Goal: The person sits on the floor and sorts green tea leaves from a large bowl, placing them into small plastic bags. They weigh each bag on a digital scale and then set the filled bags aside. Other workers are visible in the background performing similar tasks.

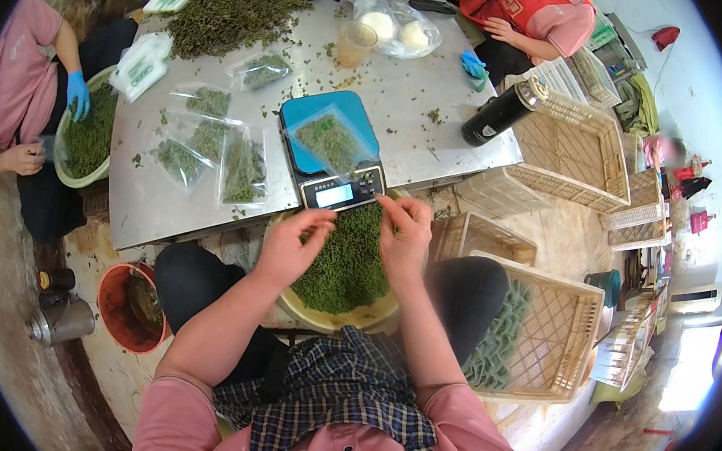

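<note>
A clear plastic bag of green leafy buds (326, 139) lies on the blue platform of a digital kitchen scale (369, 121). The scale stands at the table's near edge, its display lit. Just below its front left corner is my left hand (292, 245), fingers bent and close together. My right hand (406, 232) has thumb and forefinger pinched at the scale's front right corner; whether either hand holds a small bit is unclear. Beneath both hands, a pale yellow basin (360, 317) between my knees holds loose green buds (345, 262).
Several filled bags (241, 168) lie left of the scale on the metal table (146, 208). Behind are a dried plant heap (231, 15), a plastic cup (355, 42) and a black flask (500, 112). Crates (556, 330) stand right, an orange bucket (132, 309) left. Two co-workers sit across the table's sides.
</note>
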A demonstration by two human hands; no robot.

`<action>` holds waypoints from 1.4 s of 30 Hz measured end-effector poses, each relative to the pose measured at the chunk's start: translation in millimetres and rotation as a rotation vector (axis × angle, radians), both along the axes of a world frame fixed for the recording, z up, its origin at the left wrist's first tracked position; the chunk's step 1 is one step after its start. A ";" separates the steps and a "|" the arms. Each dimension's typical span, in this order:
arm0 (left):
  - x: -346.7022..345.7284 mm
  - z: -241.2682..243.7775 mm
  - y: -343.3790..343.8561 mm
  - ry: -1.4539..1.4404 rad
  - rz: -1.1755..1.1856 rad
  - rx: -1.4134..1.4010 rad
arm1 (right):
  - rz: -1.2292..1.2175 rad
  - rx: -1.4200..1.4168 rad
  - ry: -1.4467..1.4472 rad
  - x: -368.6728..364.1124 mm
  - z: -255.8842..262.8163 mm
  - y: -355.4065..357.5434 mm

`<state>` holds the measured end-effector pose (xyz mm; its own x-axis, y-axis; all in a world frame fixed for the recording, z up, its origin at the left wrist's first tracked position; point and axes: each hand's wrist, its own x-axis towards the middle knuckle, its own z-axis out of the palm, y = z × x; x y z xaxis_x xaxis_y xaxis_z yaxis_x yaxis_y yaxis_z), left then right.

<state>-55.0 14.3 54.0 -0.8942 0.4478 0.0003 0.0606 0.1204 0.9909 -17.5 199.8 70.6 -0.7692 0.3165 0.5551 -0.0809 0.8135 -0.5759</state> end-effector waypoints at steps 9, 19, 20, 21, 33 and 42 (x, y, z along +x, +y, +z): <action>-17.3 6.4 -21.8 0.045 0.386 0.264 | 0.073 0.255 0.001 -38.9 0.8 -18.9; -21.6 15.6 -9.0 0.532 0.513 -0.145 | 0.313 0.503 -0.061 -72.0 47.8 -32.2; -23.3 16.8 -6.1 0.649 0.530 -0.166 | 0.350 0.542 -0.140 -64.0 69.0 -39.4; -22.6 18.9 -3.7 0.620 0.482 -0.138 | 0.408 0.554 -0.247 -52.9 87.2 -48.3; 28.6 -8.7 16.1 0.146 -0.213 -0.167 | 0.439 0.079 -0.529 67.5 85.0 5.2; 110.1 92.4 154.8 0.400 -0.499 -0.160 | 0.012 -0.093 -0.031 208.0 90.0 132.5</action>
